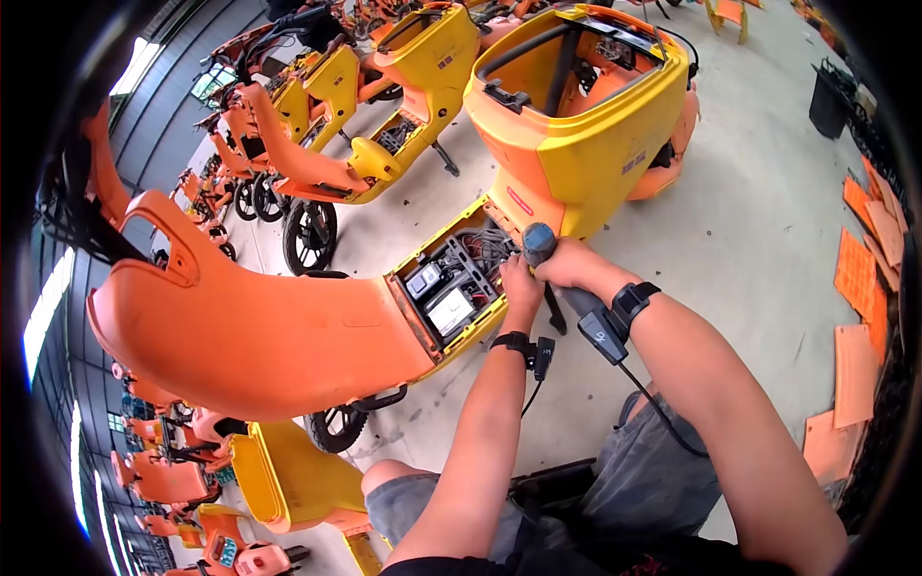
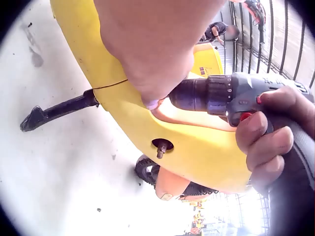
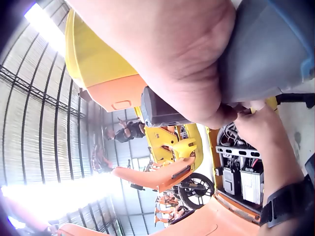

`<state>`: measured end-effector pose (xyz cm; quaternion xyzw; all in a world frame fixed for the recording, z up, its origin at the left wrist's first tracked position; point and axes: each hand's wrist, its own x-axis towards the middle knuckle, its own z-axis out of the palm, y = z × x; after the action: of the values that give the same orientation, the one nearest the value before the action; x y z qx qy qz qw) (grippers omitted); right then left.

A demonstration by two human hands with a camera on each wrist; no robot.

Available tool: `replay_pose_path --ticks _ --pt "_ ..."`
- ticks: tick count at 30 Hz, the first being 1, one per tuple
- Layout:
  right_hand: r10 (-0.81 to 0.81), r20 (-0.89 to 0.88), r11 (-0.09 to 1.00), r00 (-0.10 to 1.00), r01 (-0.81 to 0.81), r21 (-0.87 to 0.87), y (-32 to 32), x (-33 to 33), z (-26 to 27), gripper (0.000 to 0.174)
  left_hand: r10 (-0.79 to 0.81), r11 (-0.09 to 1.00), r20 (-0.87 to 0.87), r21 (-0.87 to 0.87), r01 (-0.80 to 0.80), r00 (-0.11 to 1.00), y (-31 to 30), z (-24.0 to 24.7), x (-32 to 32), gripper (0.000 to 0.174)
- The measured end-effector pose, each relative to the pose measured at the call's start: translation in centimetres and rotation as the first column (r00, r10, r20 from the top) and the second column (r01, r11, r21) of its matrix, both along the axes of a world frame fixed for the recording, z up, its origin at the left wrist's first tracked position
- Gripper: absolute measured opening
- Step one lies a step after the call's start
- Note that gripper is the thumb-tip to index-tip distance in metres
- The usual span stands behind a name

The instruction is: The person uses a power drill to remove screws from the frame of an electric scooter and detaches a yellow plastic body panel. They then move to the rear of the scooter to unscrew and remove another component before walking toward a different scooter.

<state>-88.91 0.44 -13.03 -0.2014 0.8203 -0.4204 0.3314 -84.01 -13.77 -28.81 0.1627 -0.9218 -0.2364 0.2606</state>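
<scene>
Driving a fastener at centre frame: the right hand (image 1: 576, 264) is clamped round a cordless drill (image 1: 539, 243), its nose at the yellow scooter panel (image 1: 595, 163) beside the open electronics bay (image 1: 451, 288).
The left hand (image 1: 521, 288) steadies the chuck (image 2: 194, 94); whether it pinches anything is unclear. With the bay uncovered and one screw (image 2: 161, 146) half out, the work looks about midway.

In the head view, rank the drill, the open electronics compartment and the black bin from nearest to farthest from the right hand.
1. drill, gripped by the right hand.
2. electronics compartment, just to its left.
3. black bin, far off at upper right.
</scene>
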Motion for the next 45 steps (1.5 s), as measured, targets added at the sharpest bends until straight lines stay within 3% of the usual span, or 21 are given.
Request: replay_pose_path --ticks 3,5,7,8,12,16,24,30,33,36,38,45 --pt "0.003 -0.001 0.999 1.0 -0.003 -0.035 0.2 0.0 -0.6 0.029 -0.036 0.999 0.009 0.001 0.036 0.999 -0.1 0.3 0.1 0.035" --pt "-0.002 -0.02 0.998 1.0 0.001 -0.063 0.2 -0.4 -1.4 0.028 -0.051 0.995 -0.015 -0.091 0.049 0.999 -0.3 -0.1 0.0 0.032" --pt "0.004 -0.075 0.995 0.997 -0.012 -0.099 0.2 -1.2 -2.4 0.029 -0.061 0.998 -0.018 -0.022 0.061 0.998 -0.3 0.3 -0.1 0.032" --pt "0.007 0.029 0.996 1.0 -0.004 -0.087 0.9 -0.9 -0.4 0.028 -0.027 0.999 0.021 -0.025 0.028 0.999 -0.2 0.4 0.1 0.033" --pt "-0.043 0.207 0.977 0.977 0.085 -0.195 1.0 -1.6 -1.5 0.016 -0.024 0.999 0.016 0.029 0.023 1.0 -0.3 0.5 0.2 0.035" --pt "-0.011 0.187 0.979 0.982 0.048 -0.198 1.7 -1.1 -0.3 0.015 0.013 0.994 0.092 0.111 -0.023 0.996 -0.1 2.0 0.5 0.033" --pt "0.017 0.263 0.977 0.965 0.04 -0.21 2.1 -1.1 -0.4 0.014 0.055 0.991 0.054 0.12 -0.062 0.997 0.5 2.5 0.8 0.03" --pt "0.049 0.192 0.987 0.98 -0.018 -0.159 1.9 -0.9 0.1 0.014 0.052 0.99 -0.026 0.131 -0.048 0.998 0.5 1.6 0.9 0.03" --pt "0.115 0.049 0.993 0.992 -0.113 -0.047 1.2 -0.9 0.0 0.013 0.057 0.993 -0.028 0.102 -0.054 0.998 0.4 1.6 0.8 0.031" --pt "0.138 -0.087 0.99 0.987 -0.135 0.039 0.5 0.0 0.6 0.028 0.079 0.994 0.008 0.075 -0.079 0.997 0.6 1.9 0.5 0.03" --pt "0.155 -0.118 0.988 0.981 -0.152 0.032 0.5 0.2 0.9 0.028 0.067 0.989 0.034 0.13 -0.071 0.997 0.6 2.0 0.5 0.034" --pt "0.195 -0.186 0.981 0.963 -0.187 0.06 0.6 0.4 1.3 0.028 0.12 0.992 0.01 0.028 -0.12 0.993 1.3 2.0 0.5 0.037"
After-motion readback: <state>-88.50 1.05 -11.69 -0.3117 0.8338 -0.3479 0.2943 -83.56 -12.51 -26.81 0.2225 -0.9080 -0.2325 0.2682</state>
